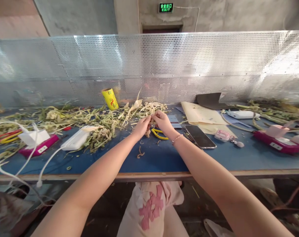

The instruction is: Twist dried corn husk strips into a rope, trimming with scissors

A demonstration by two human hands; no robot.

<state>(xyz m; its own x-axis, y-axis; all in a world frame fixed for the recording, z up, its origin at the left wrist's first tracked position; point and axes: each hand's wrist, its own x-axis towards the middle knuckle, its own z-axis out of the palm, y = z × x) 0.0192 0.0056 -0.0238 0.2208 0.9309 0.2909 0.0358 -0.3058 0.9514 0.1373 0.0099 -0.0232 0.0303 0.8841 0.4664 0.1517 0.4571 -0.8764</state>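
Just above the yellow pliers [158,133], left hand [141,126] and right hand [163,121] meet, fingers clamped on a pale scrap [151,121], half hidden between them. Behind the pliers, husks [100,121] litter the blue worktop [213,158] under a perforated screen [213,65].

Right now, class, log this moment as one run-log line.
left hand: pinches husk piece | right hand: pinches same piece | below: yellow pliers on blue table | beside: husk pile

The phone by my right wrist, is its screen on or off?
Off: the phone lies face up on the blue table, and its screen is plain dark with nothing lit.
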